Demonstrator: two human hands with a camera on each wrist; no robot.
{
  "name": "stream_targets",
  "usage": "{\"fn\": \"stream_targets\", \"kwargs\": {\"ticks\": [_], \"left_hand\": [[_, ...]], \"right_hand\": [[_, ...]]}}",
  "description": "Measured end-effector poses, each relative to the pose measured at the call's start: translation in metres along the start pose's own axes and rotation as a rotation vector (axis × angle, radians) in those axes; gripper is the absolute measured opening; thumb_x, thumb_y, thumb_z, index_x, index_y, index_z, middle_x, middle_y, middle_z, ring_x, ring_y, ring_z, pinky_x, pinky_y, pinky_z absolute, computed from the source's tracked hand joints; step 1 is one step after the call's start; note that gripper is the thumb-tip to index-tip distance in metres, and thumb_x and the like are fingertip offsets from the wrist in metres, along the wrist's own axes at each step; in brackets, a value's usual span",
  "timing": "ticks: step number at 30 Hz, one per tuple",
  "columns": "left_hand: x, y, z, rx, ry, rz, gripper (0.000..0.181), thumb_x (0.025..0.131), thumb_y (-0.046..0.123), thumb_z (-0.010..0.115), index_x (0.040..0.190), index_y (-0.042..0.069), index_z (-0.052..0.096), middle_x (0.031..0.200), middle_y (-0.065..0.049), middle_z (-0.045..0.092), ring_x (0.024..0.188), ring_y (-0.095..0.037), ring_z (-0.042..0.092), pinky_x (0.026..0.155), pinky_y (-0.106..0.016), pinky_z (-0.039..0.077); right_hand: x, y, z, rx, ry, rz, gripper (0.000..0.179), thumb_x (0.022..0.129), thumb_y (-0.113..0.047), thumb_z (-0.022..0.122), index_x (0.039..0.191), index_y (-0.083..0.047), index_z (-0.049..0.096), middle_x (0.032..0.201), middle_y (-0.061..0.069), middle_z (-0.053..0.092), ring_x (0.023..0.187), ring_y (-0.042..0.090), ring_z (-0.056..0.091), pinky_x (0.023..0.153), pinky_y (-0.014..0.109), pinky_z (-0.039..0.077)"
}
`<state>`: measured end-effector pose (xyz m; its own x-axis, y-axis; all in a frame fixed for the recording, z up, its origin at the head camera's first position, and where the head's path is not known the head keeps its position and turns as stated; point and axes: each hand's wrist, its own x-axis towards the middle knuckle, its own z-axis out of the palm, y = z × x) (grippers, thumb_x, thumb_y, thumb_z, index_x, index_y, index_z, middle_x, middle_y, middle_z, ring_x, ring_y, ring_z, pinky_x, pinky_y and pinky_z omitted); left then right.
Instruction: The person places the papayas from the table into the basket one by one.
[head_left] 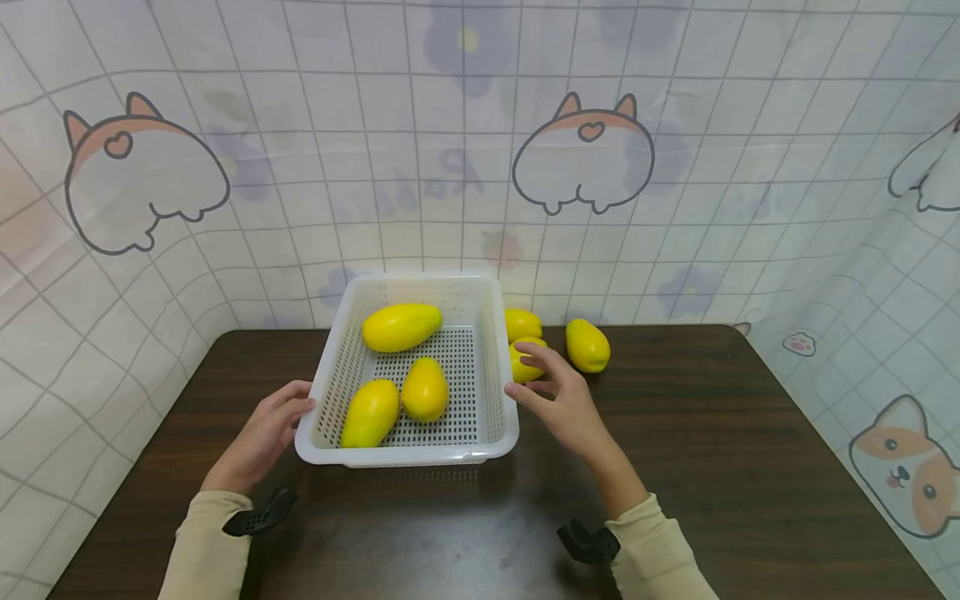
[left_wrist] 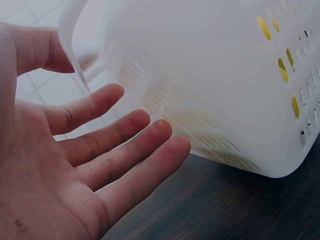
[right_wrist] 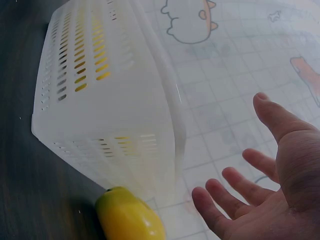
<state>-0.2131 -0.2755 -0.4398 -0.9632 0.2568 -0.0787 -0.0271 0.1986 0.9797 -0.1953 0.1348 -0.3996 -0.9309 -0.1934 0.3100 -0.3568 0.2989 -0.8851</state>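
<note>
A white plastic basket (head_left: 405, 455) with slotted walls stands on the table, and three yellow mangoes lie inside: one at the back (head_left: 402, 327), one at the front left (head_left: 371, 414) and one near the middle (head_left: 425, 390). At the basket's left rim is my left hand (head_left: 258, 435); its thumb reaches the rim while the other fingers extend loosely beside the outer wall (left_wrist: 165, 65). My right hand (head_left: 567, 406) is by the right rim, fingers spread and palm bare; the right wrist view shows a gap between these fingers (right_wrist: 212, 192) and the basket.
Right of the basket lie three more mangoes: one partly behind its wall (head_left: 524, 324), one partly covered by my right hand (head_left: 525, 367), one farther right (head_left: 587, 346). A patterned curtain (head_left: 465, 192) hangs behind the dark wooden table (head_left: 712, 467).
</note>
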Motion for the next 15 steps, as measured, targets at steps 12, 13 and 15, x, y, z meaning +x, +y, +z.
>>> {"fn": "stream_targets", "kwargs": {"ticks": [12, 13, 15], "left_hand": [[-0.001, -0.001, -0.001, -0.014, -0.013, 0.013, 0.035, 0.102, 0.032, 0.043, 0.126, 0.007, 0.047, 0.118, 0.011, 0.055, 0.103, -0.006, 0.060, 0.087, -0.027, 0.054], [-0.001, -0.001, -0.001, -0.016, -0.016, 0.017, 0.035, 0.103, 0.032, 0.043, 0.126, 0.007, 0.048, 0.118, 0.011, 0.055, 0.103, -0.006, 0.060, 0.087, -0.026, 0.054], [-0.001, -0.001, -0.001, -0.017, -0.019, 0.022, 0.034, 0.103, 0.032, 0.043, 0.126, 0.007, 0.048, 0.117, 0.011, 0.056, 0.103, -0.006, 0.060, 0.087, -0.026, 0.054]], "right_hand": [[0.001, 0.002, -0.013, -0.024, 0.029, 0.007, 0.052, 0.089, -0.017, 0.069, 0.137, -0.017, 0.049, 0.144, 0.010, 0.049, 0.129, 0.030, 0.050, 0.099, 0.052, 0.048], [0.001, 0.002, -0.014, -0.028, 0.032, 0.009, 0.052, 0.089, -0.018, 0.069, 0.137, -0.017, 0.049, 0.144, 0.010, 0.049, 0.129, 0.031, 0.049, 0.099, 0.052, 0.048], [0.001, 0.003, -0.016, -0.033, 0.037, 0.009, 0.052, 0.089, -0.018, 0.069, 0.137, -0.016, 0.049, 0.143, 0.010, 0.049, 0.130, 0.032, 0.049, 0.099, 0.051, 0.048]]}}
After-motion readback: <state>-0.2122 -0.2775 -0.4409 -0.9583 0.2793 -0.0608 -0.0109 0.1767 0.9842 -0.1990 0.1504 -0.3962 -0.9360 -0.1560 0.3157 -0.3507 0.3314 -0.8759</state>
